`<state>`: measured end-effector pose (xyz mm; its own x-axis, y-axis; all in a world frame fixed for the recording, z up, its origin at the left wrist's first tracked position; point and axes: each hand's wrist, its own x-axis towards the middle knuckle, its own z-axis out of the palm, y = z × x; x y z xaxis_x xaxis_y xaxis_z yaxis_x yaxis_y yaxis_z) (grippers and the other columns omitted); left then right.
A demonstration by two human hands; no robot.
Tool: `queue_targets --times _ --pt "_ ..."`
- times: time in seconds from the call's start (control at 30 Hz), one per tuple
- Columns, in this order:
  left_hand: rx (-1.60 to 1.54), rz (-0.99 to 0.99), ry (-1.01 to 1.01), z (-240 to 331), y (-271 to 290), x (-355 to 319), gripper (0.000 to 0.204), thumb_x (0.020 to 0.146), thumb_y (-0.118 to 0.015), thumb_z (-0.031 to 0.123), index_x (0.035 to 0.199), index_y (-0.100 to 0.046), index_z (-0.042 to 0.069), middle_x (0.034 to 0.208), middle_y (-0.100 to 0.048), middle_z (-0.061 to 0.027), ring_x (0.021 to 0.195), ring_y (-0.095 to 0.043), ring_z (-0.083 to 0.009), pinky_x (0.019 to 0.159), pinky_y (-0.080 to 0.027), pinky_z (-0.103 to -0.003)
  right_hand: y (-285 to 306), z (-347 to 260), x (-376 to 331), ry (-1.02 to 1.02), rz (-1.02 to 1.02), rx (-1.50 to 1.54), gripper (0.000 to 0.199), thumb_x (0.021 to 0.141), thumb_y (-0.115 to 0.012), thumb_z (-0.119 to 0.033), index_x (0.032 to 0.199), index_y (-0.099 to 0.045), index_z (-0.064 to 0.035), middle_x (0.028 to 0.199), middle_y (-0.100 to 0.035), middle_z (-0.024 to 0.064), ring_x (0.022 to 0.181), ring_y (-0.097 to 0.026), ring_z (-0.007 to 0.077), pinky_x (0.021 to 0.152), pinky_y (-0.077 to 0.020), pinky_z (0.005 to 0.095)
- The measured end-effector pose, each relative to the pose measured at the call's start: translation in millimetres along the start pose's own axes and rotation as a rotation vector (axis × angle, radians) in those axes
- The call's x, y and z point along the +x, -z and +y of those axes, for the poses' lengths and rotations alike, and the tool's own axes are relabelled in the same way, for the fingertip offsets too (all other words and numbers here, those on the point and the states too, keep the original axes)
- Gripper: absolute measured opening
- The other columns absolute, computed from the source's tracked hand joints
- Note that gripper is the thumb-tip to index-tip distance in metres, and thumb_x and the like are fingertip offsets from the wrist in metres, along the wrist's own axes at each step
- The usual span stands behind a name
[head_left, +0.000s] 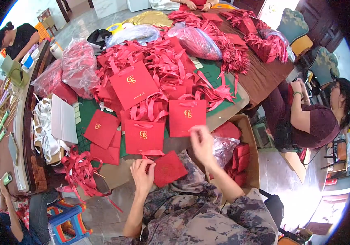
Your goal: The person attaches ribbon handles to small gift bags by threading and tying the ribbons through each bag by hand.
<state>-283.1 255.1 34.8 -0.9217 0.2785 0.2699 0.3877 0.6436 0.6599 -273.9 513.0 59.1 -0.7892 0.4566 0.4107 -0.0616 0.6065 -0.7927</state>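
My left hand is closed on the edge of a small red gift bag that lies tilted above my lap. A pink-red ribbon shows at the bag's top. My right hand is raised by the lower edge of another red gift bag with gold lettering and a ribbon handle; its fingers are blurred. Beside these, a red bag with a ribbon handle lies flat on the table front. A larger one rests on the heap behind.
A cardboard box holding red bags stands at my right. Loose red ribbons hang at the left table edge, near a box with white ribbons. A blue stool stands lower left. Other people sit around, one at right.
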Motion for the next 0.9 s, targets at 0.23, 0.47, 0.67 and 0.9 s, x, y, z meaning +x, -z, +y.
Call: queue_targets --times 0.23,0.47,0.67,0.9 --pt "0.043 0.093 -0.003 12.6 6.2 -3.5 0.014 0.078 -0.078 0.011 0.087 -0.068 0.011 0.089 -0.056 -0.0083 0.086 -0.055 -0.0285 0.078 -0.043 -0.040 28.9 71.8 58.0 0.134 0.119 -0.427 0.030 0.083 -0.065 0.001 0.111 -0.059 -0.0054 0.107 -0.053 0.0166 0.102 -0.054 0.0371 0.089 -0.0462 0.0453" --pt "0.093 0.086 -0.053 16.8 9.6 -7.5 0.012 0.079 -0.075 0.009 0.085 -0.066 0.011 0.087 -0.058 -0.0068 0.087 -0.055 -0.0293 0.076 -0.042 -0.040 32.9 69.9 58.2 0.174 0.145 -0.466 0.010 0.084 -0.065 -0.005 0.093 -0.059 -0.0036 0.093 -0.056 0.0140 0.090 -0.054 0.0352 0.081 -0.0438 0.0452" --pt "0.182 -0.060 -0.026 22.8 13.6 -8.5 0.012 0.081 -0.068 0.007 0.088 -0.059 0.010 0.087 -0.060 -0.0070 0.086 -0.054 -0.0301 0.074 -0.039 -0.042 46.1 -5.9 3.6 0.104 0.080 -0.189 0.008 0.084 -0.064 0.001 0.088 -0.057 -0.0014 0.085 -0.059 0.0131 0.074 -0.057 0.0288 0.066 -0.0462 0.0379" --pt "-0.003 -0.197 0.021 25.2 16.5 2.2 0.010 0.082 -0.062 0.004 0.091 -0.061 0.008 0.089 -0.064 -0.0103 0.089 -0.055 -0.0314 0.076 -0.041 -0.043 -6.5 -64.6 -67.4 0.072 -0.341 0.151 0.020 0.089 -0.066 -0.001 0.107 -0.065 -0.0057 0.088 -0.062 0.0125 0.075 -0.065 0.0277 0.065 -0.0529 0.0355"
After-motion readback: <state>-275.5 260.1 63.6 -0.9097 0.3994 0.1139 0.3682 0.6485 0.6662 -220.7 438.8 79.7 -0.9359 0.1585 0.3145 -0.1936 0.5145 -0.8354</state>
